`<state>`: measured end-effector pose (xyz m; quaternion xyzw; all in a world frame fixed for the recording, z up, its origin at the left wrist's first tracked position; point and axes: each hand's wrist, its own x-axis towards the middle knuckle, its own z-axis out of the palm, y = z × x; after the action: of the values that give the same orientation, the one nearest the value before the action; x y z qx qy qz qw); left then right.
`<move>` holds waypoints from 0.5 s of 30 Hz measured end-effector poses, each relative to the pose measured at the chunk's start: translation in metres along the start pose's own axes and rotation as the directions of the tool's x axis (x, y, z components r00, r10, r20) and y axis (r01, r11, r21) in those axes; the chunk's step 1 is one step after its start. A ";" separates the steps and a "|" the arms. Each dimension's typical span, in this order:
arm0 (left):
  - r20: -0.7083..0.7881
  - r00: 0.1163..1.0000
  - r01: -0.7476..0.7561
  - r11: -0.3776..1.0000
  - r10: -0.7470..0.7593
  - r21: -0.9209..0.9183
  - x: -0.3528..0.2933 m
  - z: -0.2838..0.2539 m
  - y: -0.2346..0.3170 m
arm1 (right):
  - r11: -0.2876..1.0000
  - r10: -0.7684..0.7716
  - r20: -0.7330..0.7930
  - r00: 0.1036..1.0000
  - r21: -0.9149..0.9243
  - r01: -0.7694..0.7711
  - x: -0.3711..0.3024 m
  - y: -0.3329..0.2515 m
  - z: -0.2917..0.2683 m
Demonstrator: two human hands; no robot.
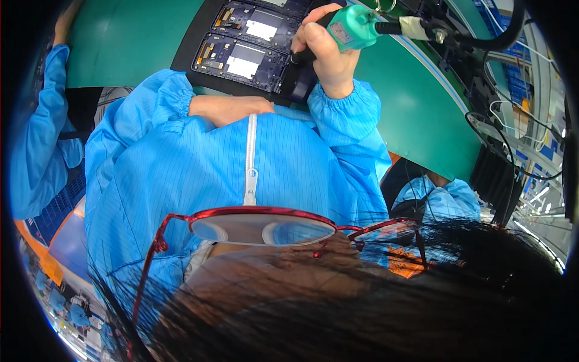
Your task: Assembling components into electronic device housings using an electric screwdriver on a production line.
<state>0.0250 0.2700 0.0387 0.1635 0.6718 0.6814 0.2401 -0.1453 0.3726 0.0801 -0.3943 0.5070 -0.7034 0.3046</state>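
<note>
My right hand is closed round a teal electric screwdriver, its fingers bunched near the dark tip. That tip is at the right end of the nearest phone housing, an open dark blue shell with a white panel and a copper-coloured flex strip. Just beyond lies a second phone housing of the same kind, and part of a third shows at the top edge. All rest on a black mat. My left hand lies low in front of my chest, below the nearest housing; its fingers are hidden.
A green tabletop spreads to both sides of the mat. From the screwdriver a black cable runs to the upper right, near metal rails. One person's blue sleeve is at the left, and another blue sleeve at the lower right.
</note>
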 end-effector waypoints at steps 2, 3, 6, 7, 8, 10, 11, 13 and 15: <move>-0.005 1.000 -0.012 1.000 0.012 0.016 0.001 0.005 -0.004 | 1.000 0.003 -0.051 0.999 -0.002 -0.003 0.002 0.001 -0.001; -0.024 0.999 -0.020 0.999 0.020 0.025 0.001 0.005 -0.006 | 1.000 0.004 -0.102 0.995 -0.003 -0.005 0.002 0.002 -0.001; -0.204 0.979 0.041 0.994 -0.019 0.106 -0.005 -0.002 -0.002 | 0.998 -0.064 -0.146 0.987 -0.016 0.062 0.004 0.008 -0.004; -0.280 0.924 0.290 0.954 -0.259 0.076 -0.010 -0.012 0.003 | 0.994 -0.108 -0.152 0.982 -0.011 0.108 0.002 0.010 -0.007; -0.360 0.920 0.168 0.986 -0.155 0.004 -0.016 -0.022 -0.002 | 0.985 -0.171 -0.131 0.977 -0.020 0.169 0.000 0.009 -0.013; -0.446 0.895 -0.037 0.999 0.026 -0.015 -0.027 -0.038 0.010 | 0.939 -0.303 -0.114 0.946 0.135 0.317 0.000 -0.002 -0.016; -0.446 0.888 -0.117 0.993 0.114 0.022 -0.028 -0.046 0.032 | 0.875 -0.369 -0.123 0.921 0.289 0.389 -0.001 -0.012 -0.016; -0.343 0.928 -0.138 0.989 0.145 0.045 -0.030 -0.035 0.087 | 0.889 -0.367 -0.058 0.929 0.271 0.368 -0.005 -0.021 -0.026; -0.077 0.949 -0.232 0.840 0.307 0.490 -0.024 -0.015 0.115 | 0.916 -0.307 -0.018 0.951 0.267 0.301 -0.008 -0.033 -0.022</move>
<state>0.0239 0.2462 0.1546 0.2579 0.8046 0.5332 0.0421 -0.1609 0.3998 0.1059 -0.4320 0.3367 -0.7991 0.2480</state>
